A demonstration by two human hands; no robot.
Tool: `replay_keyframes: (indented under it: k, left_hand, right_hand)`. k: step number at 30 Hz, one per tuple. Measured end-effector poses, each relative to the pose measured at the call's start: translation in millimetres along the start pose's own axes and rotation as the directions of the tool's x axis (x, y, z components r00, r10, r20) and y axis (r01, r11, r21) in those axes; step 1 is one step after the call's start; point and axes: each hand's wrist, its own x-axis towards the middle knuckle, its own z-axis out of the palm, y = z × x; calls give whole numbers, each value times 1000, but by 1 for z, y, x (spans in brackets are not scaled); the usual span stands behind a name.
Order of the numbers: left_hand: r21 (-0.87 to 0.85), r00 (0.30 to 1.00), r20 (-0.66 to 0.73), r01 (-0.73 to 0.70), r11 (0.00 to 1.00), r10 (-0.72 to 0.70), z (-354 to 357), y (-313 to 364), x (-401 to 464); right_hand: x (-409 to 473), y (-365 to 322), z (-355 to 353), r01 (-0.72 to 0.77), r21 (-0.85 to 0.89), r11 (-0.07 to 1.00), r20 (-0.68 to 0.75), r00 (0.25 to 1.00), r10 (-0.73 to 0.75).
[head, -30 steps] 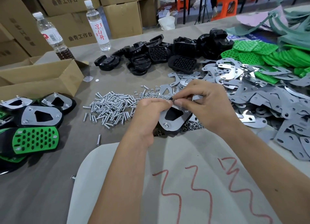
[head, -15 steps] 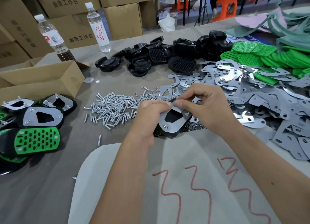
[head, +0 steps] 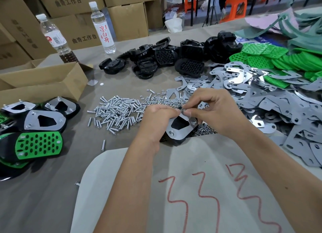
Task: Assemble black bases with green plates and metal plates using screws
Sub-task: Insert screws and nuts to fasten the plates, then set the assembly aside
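My left hand (head: 157, 119) grips a black base topped with a metal plate (head: 181, 129), tilted above the table's middle. My right hand (head: 216, 110) pinches a small fastener at the plate's upper corner, fingertips meeting the left thumb; the fastener itself is mostly hidden. A pile of screws (head: 116, 110) lies just left of my hands, with small nuts (head: 160, 98) scattered behind them. Loose black bases (head: 174, 58) sit at the back, green plates (head: 271, 60) at the far right, and metal plates (head: 261, 100) spread on the right.
Finished assemblies (head: 34, 128) lie stacked at the left edge beside an open cardboard box (head: 43, 82). Two water bottles (head: 102, 28) stand at the back left before stacked cartons. A pale sheet with red scribbles (head: 191, 189) covers the near table. Stray screws (head: 103, 144) lie beside it.
My hands and the held assembly have stayed almost in place. The right fingertips have shifted slightly at the plate's upper corner.
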Motion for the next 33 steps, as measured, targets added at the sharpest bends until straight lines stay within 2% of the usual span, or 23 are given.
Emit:
replay_keyframes:
  k: [7, 14, 18, 28, 33]
  left_hand:
    - [29, 1000, 12, -18, 999, 17, 2, 1, -1]
    - [-29, 998, 28, 49, 998, -48, 0, 2, -3]
    - [-44, 993, 28, 115, 992, -114, 0, 4, -3]
    - [-25, 988, 29, 154, 988, -154, -1, 3, -1]
    - [-29, 986, 30, 164, 986, -164, -2, 4, 0]
  right_hand:
    - [-1, 4, 4, -22, -31, 999, -51, 998, 20]
    - [0, 2, 2, -159, 72, 985, 36, 987, 157]
    - [1, 2, 2, -214, 136, 967, 26, 977, 212]
    - [2, 0, 7, -289, 252, 924, 25, 956, 292]
    - [1, -3, 5, -274, 180, 945, 18, 961, 276]
